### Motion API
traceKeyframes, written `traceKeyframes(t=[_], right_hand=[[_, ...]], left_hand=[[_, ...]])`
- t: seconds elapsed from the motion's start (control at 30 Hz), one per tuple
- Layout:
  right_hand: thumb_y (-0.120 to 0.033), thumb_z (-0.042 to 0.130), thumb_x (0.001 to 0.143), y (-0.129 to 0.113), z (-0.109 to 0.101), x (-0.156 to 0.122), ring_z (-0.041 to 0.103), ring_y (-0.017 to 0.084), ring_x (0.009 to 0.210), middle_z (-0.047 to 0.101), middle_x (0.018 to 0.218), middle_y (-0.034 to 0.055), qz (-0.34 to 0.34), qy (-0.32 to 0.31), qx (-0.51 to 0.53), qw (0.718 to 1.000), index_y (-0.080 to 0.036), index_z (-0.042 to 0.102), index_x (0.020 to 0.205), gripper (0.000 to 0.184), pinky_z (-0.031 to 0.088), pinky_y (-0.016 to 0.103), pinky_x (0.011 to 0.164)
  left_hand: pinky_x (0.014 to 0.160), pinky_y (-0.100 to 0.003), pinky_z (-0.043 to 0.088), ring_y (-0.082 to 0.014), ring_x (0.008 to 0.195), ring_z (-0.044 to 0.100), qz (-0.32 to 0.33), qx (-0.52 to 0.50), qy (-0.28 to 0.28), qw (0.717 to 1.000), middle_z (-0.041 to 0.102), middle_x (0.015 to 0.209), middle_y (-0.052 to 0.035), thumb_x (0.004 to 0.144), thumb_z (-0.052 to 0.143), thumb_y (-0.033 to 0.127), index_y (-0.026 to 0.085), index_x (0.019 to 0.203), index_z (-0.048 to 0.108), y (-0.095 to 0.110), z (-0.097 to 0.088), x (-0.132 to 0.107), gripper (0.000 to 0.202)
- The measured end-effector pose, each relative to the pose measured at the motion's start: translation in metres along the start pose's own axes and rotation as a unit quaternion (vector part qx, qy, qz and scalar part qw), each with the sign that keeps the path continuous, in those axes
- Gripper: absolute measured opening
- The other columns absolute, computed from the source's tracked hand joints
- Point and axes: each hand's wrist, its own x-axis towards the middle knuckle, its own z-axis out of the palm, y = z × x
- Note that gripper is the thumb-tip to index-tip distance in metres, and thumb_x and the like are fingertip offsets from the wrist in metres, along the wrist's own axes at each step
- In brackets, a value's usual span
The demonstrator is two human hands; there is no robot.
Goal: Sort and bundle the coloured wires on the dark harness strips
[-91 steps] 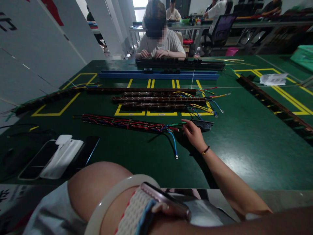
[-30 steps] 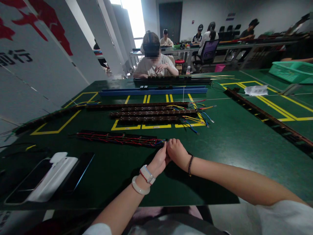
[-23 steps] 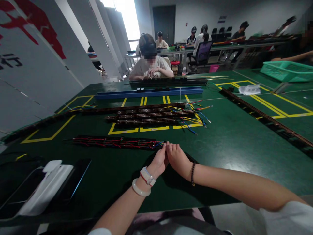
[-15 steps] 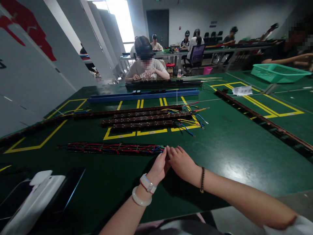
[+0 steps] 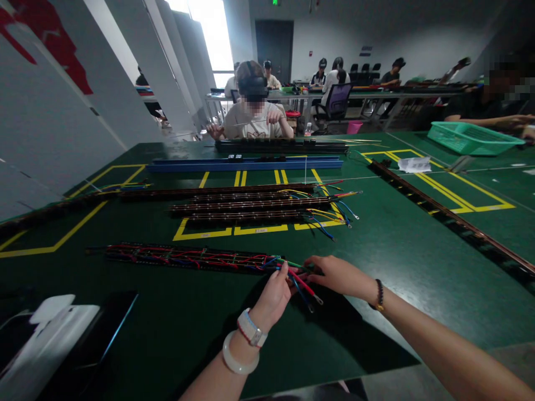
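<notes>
The left hand (image 5: 273, 294) had its grip closed around the colored leads (image 5: 304, 284) at the right end of the red-wired bar (image 5: 188, 258), which lay on the green counter (image 5: 401, 250). The right hand (image 5: 340, 276) was curled just beside them (whether its grip pinched the green lead (image 5: 295, 265), I could not tell).

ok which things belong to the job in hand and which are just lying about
Seemingly in the job: red-wired strip; its red lead, blue lead, green lead.

Seemingly just lying about: green basket; white paper; white object lower left.
</notes>
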Motion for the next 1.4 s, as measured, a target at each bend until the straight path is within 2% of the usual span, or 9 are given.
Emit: traceKeyframes(t=[0.23,0.43,0.6,0.77,0.9,1.03,1.17,1.23,1.4], right_hand=[[-0.032,0.048,0.088,0.01,-0.014,0.02,0.064,0.02,0.09,0.07,0.099,0.0059,0.018,0.071,-0.062,0.995,-0.023,0.067,0.106,0.027,0.045,0.028,0.077],[-0.043,0.05,0.089,0.031,-0.021,0.053,0.063,0.019,0.085,0.07,0.09,0.0072,-0.049,0.097,-0.073,0.991,-0.02,0.071,0.094,0.032,0.043,0.027,0.075],[-0.043,0.048,0.09,0.038,-0.024,0.072,0.062,0.019,0.083,0.07,0.089,0.0074,-0.103,0.119,-0.077,0.984,-0.019,0.071,0.094,0.033,0.042,0.026,0.075],[-0.042,0.049,0.09,0.039,-0.034,0.096,0.062,0.019,0.083,0.07,0.089,0.0087,-0.132,0.114,-0.098,0.98,-0.016,0.071,0.092,0.034,0.041,0.026,0.076],[-0.039,0.053,0.089,0.043,-0.039,0.11,0.062,0.018,0.081,0.069,0.088,0.008,-0.175,0.102,-0.096,0.974,-0.015,0.07,0.091,0.029,0.042,0.026,0.074],[-0.034,0.057,0.086,0.047,-0.033,0.096,0.061,0.019,0.08,0.067,0.084,0.0073,-0.217,0.127,-0.123,0.96,-0.017,0.069,0.091,0.022,0.044,0.03,0.077],[-0.031,0.059,0.085,0.039,-0.013,0.053,0.058,0.022,0.092,0.064,0.095,0.0085,-0.239,0.258,-0.164,0.922,-0.019,0.064,0.105,0.023,0.04,0.042,0.094],[-0.027,0.056,0.087,0.031,0.002,0.029,0.057,0.02,0.093,0.064,0.093,0.0073,-0.252,0.304,-0.156,0.905,-0.021,0.063,0.106,0.021,0.04,0.042,0.094],[-0.022,0.053,0.088,0.01,0.04,-0.005,0.055,0.018,0.084,0.063,0.087,0.0058,-0.295,0.267,-0.132,0.908,-0.021,0.057,0.119,0.031,0.045,0.036,0.082]], left_hand=[[0.07,-0.03,0.051,-0.0153,0.069,0.064,-0.026,0.016,0.035,0.999,0.064,0.071,-0.0053,0.084,0.054,0.047,0.014,0.079,0.054,-0.001,-0.004,-0.003,0.034],[0.06,-0.027,0.048,-0.0113,0.054,0.056,-0.04,0.05,0.067,0.996,0.057,0.061,0.001,0.086,0.052,0.045,0.017,0.077,0.049,0.002,-0.003,-0.009,0.029],[0.051,-0.025,0.044,-0.0089,0.046,0.047,-0.06,0.081,0.026,0.995,0.048,0.054,0.004,0.088,0.045,0.047,0.017,0.069,0.045,0.004,-0.006,-0.011,0.035],[0.045,-0.02,0.037,-0.0052,0.039,0.036,-0.07,0.041,-0.015,0.997,0.039,0.051,0.0077,0.085,0.046,0.053,0.019,0.067,0.04,0.003,-0.01,-0.008,0.039],[0.047,-0.02,0.038,-0.0064,0.043,0.042,-0.057,0.034,-0.006,0.998,0.045,0.052,0.0055,0.087,0.047,0.049,0.018,0.069,0.043,0.003,-0.013,-0.003,0.036],[0.051,-0.022,0.042,-0.0093,0.049,0.052,-0.049,0.051,0.03,0.997,0.054,0.058,0.0025,0.086,0.05,0.045,0.017,0.074,0.048,0.005,-0.014,-0.001,0.031],[0.052,-0.022,0.043,-0.0101,0.05,0.054,-0.052,0.055,0.032,0.997,0.056,0.058,0.002,0.086,0.05,0.047,0.017,0.075,0.049,0.005,-0.014,-0.001,0.032],[0.053,-0.023,0.043,-0.0099,0.05,0.054,-0.055,0.05,0.032,0.997,0.056,0.058,0.002,0.087,0.05,0.046,0.016,0.075,0.05,0.005,-0.014,-0.001,0.032],[0.052,-0.022,0.041,-0.0084,0.049,0.052,-0.042,0.037,0.042,0.998,0.056,0.059,0.003,0.082,0.057,0.047,0.017,0.073,0.049,0.001,-0.015,0.002,0.033]])
